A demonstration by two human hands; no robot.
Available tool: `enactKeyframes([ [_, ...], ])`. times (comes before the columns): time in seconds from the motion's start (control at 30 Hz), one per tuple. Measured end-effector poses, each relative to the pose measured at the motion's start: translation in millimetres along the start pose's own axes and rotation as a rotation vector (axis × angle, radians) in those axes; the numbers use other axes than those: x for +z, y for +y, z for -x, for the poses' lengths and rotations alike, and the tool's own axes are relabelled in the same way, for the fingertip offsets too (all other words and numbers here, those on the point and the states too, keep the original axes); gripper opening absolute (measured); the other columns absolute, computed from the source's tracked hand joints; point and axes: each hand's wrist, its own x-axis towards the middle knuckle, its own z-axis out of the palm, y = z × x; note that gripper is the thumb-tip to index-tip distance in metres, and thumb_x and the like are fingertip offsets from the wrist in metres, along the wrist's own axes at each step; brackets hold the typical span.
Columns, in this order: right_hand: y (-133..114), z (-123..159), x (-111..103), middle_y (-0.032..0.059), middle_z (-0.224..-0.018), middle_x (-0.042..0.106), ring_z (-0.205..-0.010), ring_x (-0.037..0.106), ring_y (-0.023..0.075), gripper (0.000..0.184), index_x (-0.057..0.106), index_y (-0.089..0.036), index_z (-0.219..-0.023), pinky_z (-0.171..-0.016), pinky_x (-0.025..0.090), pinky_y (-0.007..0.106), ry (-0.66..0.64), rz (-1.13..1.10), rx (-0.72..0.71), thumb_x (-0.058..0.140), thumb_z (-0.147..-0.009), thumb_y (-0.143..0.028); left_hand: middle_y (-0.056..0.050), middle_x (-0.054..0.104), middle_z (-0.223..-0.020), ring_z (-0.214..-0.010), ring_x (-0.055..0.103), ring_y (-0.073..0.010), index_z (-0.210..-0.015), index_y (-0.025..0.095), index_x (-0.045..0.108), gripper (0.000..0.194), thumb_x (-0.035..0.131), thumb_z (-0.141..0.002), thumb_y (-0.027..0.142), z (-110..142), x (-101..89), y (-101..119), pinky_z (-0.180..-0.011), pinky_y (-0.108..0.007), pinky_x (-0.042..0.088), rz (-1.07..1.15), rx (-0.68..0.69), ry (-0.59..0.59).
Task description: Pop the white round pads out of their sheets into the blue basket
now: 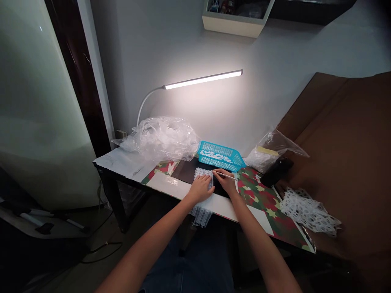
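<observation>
Under a lit lamp (203, 80), the table (253, 193) stands by a grey wall, its cover patterned red and green, with a blue basket (220, 162) and a bulging clear bag (166, 140) at the back. A white bumpy sheet (200, 172) lies near the front edge; whether the piece hanging below joins it is hidden. The basket's small white contents blur together. The left hand (201, 189) rests palm-down on the sheet, fingers extended — the right hand (225, 182) pinches a thin white stick (228, 176), tip beside the sheet.

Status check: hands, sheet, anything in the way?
Left hand resting on bubbled sheet. Right hand gripping white stick, tip near sheet's edge. Sheet partly hidden under left hand. Blue basket behind, not over it.
</observation>
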Motion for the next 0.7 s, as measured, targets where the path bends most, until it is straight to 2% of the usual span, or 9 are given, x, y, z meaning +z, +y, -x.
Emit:
enactKeyframes([
  [0.1,3.1,0.5,-0.9,0.0031,-0.090,0.066,-0.081,0.063,0.0144,0.024,0.063,-0.016,-0.091,-0.077,0.052,0.034,-0.024,-0.037,0.025,0.053,-0.090,-0.038,-0.015,0.046,-0.137,-0.129,0.040,-0.0255,-0.129,0.009,0.046,0.048,0.046,-0.089,0.035,0.2,-0.4,0.1,-0.111,-0.042,0.024,0.007,0.002,0.002],
  [0.27,10.2,-3.6,1.6,0.0057,-0.103,0.064,-0.090,0.062,0.0166,0.027,0.060,-0.017,-0.105,-0.082,0.051,0.037,-0.034,-0.103,0.108,0.048,-0.093,-0.038,-0.014,0.048,-0.136,-0.130,0.039,-0.0257,-0.128,0.010,0.048,0.046,0.046,-0.089,0.034,0.3,1.5,-0.7,-0.110,-0.043,0.025,0.023,0.011,0.014],
  [0.47,15.7,-11.7,15.4,0.0053,-0.102,0.062,-0.086,0.061,0.0160,0.023,0.059,-0.014,-0.103,-0.077,0.052,0.036,-0.083,-0.169,0.206,0.054,-0.091,-0.032,-0.015,0.048,-0.136,-0.129,0.041,-0.0267,-0.128,0.011,0.049,0.046,0.047,-0.088,0.034,1.1,2.7,-1.3,-0.109,-0.044,0.025,0.033,0.014,0.034],
  [0.7,20.3,-13.9,21.1,0.0061,-0.106,0.061,-0.090,0.061,0.0172,0.024,0.057,-0.014,-0.108,-0.078,0.053,0.037,-0.074,-0.371,0.325,0.055,-0.090,-0.031,-0.014,0.049,-0.135,-0.127,0.042,-0.0279,-0.125,0.012,0.051,0.042,0.048,-0.087,0.032,1.4,0.5,-1.0,-0.108,-0.045,0.026,0.066,0.025,0.048],
])
